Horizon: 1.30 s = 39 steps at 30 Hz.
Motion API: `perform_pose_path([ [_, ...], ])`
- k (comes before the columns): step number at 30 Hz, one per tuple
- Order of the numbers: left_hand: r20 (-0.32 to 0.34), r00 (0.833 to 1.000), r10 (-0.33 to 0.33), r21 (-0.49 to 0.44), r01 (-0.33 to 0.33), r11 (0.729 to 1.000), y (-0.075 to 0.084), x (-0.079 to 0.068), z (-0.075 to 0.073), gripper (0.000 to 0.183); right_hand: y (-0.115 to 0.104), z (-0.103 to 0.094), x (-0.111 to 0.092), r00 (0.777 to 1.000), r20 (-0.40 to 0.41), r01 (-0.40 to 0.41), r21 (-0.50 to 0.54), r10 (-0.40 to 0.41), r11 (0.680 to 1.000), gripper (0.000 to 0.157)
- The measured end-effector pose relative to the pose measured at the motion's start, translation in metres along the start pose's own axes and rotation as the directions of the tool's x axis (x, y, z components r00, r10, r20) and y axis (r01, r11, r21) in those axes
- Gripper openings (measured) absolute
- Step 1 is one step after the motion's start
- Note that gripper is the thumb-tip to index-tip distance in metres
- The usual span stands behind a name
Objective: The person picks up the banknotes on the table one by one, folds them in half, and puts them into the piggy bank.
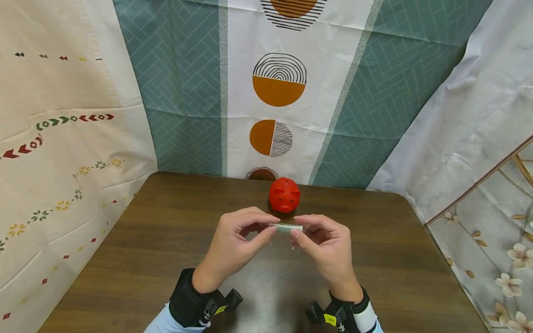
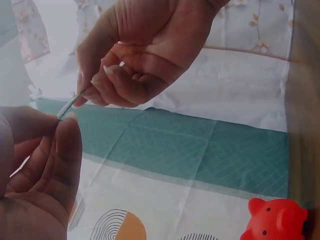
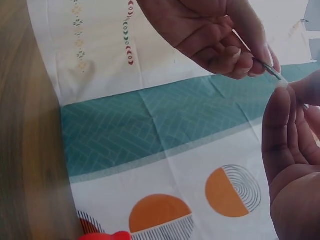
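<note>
A folded banknote point(image 1: 287, 228), a narrow pale green strip, is held level between both hands above the table. My left hand point(image 1: 239, 240) pinches its left end between thumb and fingertips. At the other end, my right hand point(image 1: 326, 247) pinches it the same way. Both wrist views show the banknote point(image 2: 68, 106) edge-on as a thin strip, its ends hidden by the fingers. Just beyond the hands, a red piggy bank point(image 1: 284, 195) stands upright facing me, with a slot on top. Neither hand touches it.
The brown wooden table point(image 1: 175, 217) ends at a hanging cloth point(image 1: 187, 92) with teal bands and orange circles. Pale patterned fabric point(image 1: 62, 185) borders the left side, and a floral white cloth point(image 1: 479, 222) the right. Each wrist wears a black strap with a camera.
</note>
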State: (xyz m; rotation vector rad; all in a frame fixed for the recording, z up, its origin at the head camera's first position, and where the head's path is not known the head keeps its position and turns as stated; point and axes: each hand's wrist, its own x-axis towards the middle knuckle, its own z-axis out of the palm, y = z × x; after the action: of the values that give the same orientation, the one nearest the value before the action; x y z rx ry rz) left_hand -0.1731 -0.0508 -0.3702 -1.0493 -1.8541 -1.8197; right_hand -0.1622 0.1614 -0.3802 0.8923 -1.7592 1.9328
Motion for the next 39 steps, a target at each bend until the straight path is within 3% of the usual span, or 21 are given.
perform_pose_path([
  [5,-0.015,0.999,-0.045,-0.006,0.045,0.999,0.003,0.001,0.0,0.024,-0.001,-0.003,0.001,1.0,-0.009,-0.028,-0.017,0.028,0.999,0.033],
  [9,-0.02,0.996,-0.087,0.003,0.087,0.996,0.004,0.001,0.0,0.032,0.0,-0.004,0.003,0.999,0.032,0.027,0.008,-0.027,1.0,0.029],
  [14,0.017,0.99,-0.138,-0.089,0.139,0.986,0.001,-0.001,0.001,0.019,0.005,-0.003,0.004,0.99,0.083,0.108,0.097,-0.117,0.989,0.028],
  [17,0.033,0.987,-0.155,-0.137,0.158,0.978,-0.001,-0.002,0.003,0.012,0.005,-0.002,0.003,0.989,0.086,0.112,0.091,-0.12,0.99,0.028],
  [20,0.031,0.987,-0.157,-0.118,0.159,0.98,-0.001,-0.002,0.006,0.017,0.003,-0.002,0.002,0.993,0.077,0.086,0.052,-0.09,0.995,0.028],
  [24,0.037,0.99,-0.138,-0.084,0.14,0.987,-0.001,-0.002,0.009,0.017,0.001,0.002,0.002,0.994,0.087,0.06,0.023,-0.062,0.998,0.027],
  [28,0.059,0.995,-0.086,-0.076,0.091,0.993,-0.003,-0.001,0.011,0.008,-0.001,0.006,0.003,0.992,0.097,0.076,-0.001,-0.075,0.997,0.026],
  [39,0.044,0.998,0.042,0.02,-0.043,0.999,-0.004,-0.001,0.013,0.008,0.0,0.01,0.002,0.989,0.093,0.114,-0.03,-0.111,0.993,0.023],
])
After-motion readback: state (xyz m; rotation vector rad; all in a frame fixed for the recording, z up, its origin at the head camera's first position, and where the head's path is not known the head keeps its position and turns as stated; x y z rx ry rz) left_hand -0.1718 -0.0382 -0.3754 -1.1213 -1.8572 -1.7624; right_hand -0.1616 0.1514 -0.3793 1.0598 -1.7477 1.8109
